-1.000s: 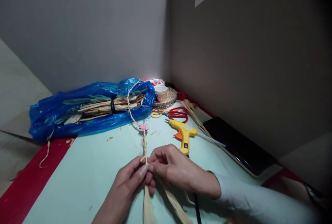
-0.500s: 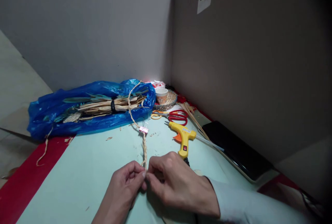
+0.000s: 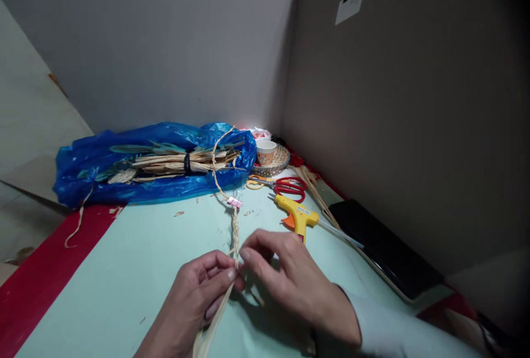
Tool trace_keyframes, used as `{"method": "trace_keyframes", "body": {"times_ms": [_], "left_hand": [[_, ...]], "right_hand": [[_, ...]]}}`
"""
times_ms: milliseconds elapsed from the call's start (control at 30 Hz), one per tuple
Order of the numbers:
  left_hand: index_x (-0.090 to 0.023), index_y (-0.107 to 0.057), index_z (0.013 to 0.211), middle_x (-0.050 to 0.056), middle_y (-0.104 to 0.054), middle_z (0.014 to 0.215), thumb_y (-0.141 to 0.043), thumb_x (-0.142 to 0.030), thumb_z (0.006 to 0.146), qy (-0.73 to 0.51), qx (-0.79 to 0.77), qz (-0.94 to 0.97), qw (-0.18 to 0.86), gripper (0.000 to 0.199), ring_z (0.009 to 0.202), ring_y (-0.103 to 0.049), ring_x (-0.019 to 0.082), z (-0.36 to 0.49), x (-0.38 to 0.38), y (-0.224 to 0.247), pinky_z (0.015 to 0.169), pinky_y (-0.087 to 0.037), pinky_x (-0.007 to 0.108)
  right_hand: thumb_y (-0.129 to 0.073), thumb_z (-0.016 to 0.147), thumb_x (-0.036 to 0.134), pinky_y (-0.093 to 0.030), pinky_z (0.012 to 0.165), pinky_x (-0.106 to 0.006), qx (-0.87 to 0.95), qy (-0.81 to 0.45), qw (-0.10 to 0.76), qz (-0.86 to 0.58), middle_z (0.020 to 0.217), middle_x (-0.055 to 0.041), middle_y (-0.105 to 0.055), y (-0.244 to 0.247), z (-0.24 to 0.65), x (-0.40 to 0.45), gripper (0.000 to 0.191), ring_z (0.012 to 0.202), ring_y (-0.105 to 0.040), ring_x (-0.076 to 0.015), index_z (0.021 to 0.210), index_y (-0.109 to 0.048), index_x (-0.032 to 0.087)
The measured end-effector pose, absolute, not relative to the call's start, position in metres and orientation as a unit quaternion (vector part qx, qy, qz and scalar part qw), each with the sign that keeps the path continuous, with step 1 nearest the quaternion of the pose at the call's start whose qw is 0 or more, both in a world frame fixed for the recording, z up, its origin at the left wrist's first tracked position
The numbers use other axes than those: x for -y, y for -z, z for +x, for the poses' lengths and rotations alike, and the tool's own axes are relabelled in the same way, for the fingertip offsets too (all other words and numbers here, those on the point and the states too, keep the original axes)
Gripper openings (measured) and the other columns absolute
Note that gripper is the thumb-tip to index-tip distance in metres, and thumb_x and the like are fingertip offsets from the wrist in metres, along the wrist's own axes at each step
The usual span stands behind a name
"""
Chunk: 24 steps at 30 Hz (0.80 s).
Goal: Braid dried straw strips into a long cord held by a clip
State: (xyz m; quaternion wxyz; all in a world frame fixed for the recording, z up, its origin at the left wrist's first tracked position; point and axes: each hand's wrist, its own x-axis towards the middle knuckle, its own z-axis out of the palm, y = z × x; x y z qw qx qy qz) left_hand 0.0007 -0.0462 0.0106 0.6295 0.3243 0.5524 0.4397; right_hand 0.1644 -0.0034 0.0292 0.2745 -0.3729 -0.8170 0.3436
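Observation:
A thin braid of pale dried straw [image 3: 236, 228] runs towards me from a pink binder clip [image 3: 234, 203] on the table. My left hand [image 3: 199, 286] pinches the braid's near end between thumb and fingers. Loose straw strands [image 3: 215, 319] trail down past that thumb to the bottom edge. Just right of the braid, my right hand [image 3: 285, 275] is bent with thumb and index fingertip close together at a strand. A short pale piece shows below it, slightly blurred. Its other fingers are curled and partly hidden.
A blue plastic bag [image 3: 95, 175] with a tied straw bundle [image 3: 169, 163] lies at the back left. Further right are a paper cup [image 3: 265, 153] in a woven basket [image 3: 284, 159], red-handled scissors [image 3: 290, 188], a yellow glue gun [image 3: 298, 214] and a black flat object [image 3: 381, 247].
My right hand has lifted slightly away from my left fingertips. Loose strands now show below my left hand. The view has shifted a little, moving the table things rightward.

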Motion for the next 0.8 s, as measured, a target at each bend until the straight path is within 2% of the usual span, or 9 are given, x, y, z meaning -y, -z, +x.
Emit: {"method": "trace_keyframes", "body": {"times_ms": [100,167,233,300,433,500,600,733,800], "left_hand": [[-0.015,-0.062,0.075,-0.001,-0.063,0.06,-0.075,-0.037,0.068,-0.438,-0.53,0.343,0.64,0.027,0.043,-0.042,0.004,0.0,0.046,-0.008,0.043,-0.027,0.015],[-0.015,-0.062,0.076,0.002,-0.066,0.062,-0.075,-0.037,0.068,-0.436,-0.508,0.369,0.644,0.027,0.051,-0.056,0.011,0.0,0.045,-0.006,0.049,-0.038,0.019],[-0.015,-0.061,0.076,0.003,-0.067,0.062,-0.075,-0.037,0.066,-0.439,-0.517,0.387,0.625,0.028,0.055,-0.06,0.014,0.001,0.045,-0.004,0.052,-0.041,0.021],[-0.016,-0.059,0.077,0.001,-0.066,0.06,-0.075,-0.036,0.065,-0.441,-0.555,0.387,0.59,0.029,0.051,-0.056,0.011,0.004,0.046,-0.005,0.048,-0.036,0.018],[-0.022,-0.052,0.087,-0.004,-0.063,0.057,-0.068,-0.044,0.069,-0.398,-0.637,0.412,0.516,0.033,0.039,-0.042,0.008,0.008,0.053,-0.014,0.039,-0.024,0.018],[-0.023,-0.053,0.08,-0.005,-0.06,0.053,-0.063,-0.048,0.074,-0.376,-0.661,0.466,0.453,0.028,0.042,-0.044,0.011,0.007,0.057,-0.021,0.042,-0.028,0.019],[-0.022,-0.055,0.065,-0.004,-0.057,0.05,-0.057,-0.05,0.077,-0.361,-0.668,0.519,0.393,0.031,0.05,-0.048,0.012,0.004,0.062,-0.028,0.05,-0.036,0.021],[-0.023,-0.06,0.069,-0.003,-0.062,0.054,-0.055,-0.045,0.08,-0.378,-0.652,0.542,0.372,0.025,0.051,-0.053,0.014,0.005,0.067,-0.023,0.052,-0.039,0.021],[-0.024,-0.062,0.07,-0.003,-0.064,0.055,-0.056,-0.038,0.08,-0.382,-0.637,0.588,0.32,0.019,0.049,-0.054,0.014,0.008,0.07,-0.014,0.052,-0.039,0.022]], "right_hand": [[-0.051,0.091,0.04,-0.042,0.064,-0.023,0.738,-0.525,0.23,-0.356,0.076,-0.0026,-0.066,-0.026,0.164,-0.005,0.025,0.069,-0.059,-0.0139,0.088,-0.059,0.015],[-0.048,0.092,0.044,-0.044,0.061,-0.024,0.673,-0.645,0.191,-0.308,0.073,-0.0018,-0.062,-0.019,0.163,-0.008,0.029,0.066,-0.061,-0.0143,0.089,-0.054,0.016],[-0.046,0.092,0.045,-0.042,0.055,-0.022,0.637,-0.691,0.174,-0.294,0.073,-0.0004,-0.059,-0.013,0.163,-0.009,0.029,0.058,-0.058,-0.0115,0.089,-0.052,0.016],[-0.049,0.091,0.041,-0.039,0.053,-0.02,0.671,-0.651,0.174,-0.31,0.074,0.0001,-0.058,-0.012,0.163,-0.01,0.026,0.054,-0.051,-0.0087,0.085,-0.054,0.016],[-0.054,0.088,0.032,-0.035,0.057,-0.02,0.762,-0.51,0.195,-0.349,0.067,0.0014,-0.057,-0.016,0.164,-0.011,0.022,0.063,-0.047,-0.0097,0.075,-0.06,0.015],[-0.055,0.087,0.031,-0.033,0.055,-0.019,0.77,-0.479,0.208,-0.366,0.064,0.0025,-0.055,-0.017,0.165,-0.01,0.021,0.062,-0.046,-0.0096,0.075,-0.062,0.015],[-0.055,0.085,0.027,-0.033,0.054,-0.019,0.767,-0.461,0.22,-0.388,0.063,0.0021,-0.057,-0.019,0.163,-0.006,0.018,0.06,-0.047,-0.0092,0.076,-0.064,0.015],[-0.054,0.083,0.019,-0.035,0.057,-0.02,0.757,-0.458,0.236,-0.402,0.063,-0.0003,-0.063,-0.02,0.161,-0.002,0.019,0.059,-0.049,-0.0098,0.072,-0.067,0.013],[-0.053,0.082,0.017,-0.036,0.059,-0.02,0.748,-0.473,0.248,-0.394,0.063,-0.0005,-0.063,-0.019,0.16,-0.001,0.02,0.06,-0.049,-0.0102,0.071,-0.069,0.013]]}}
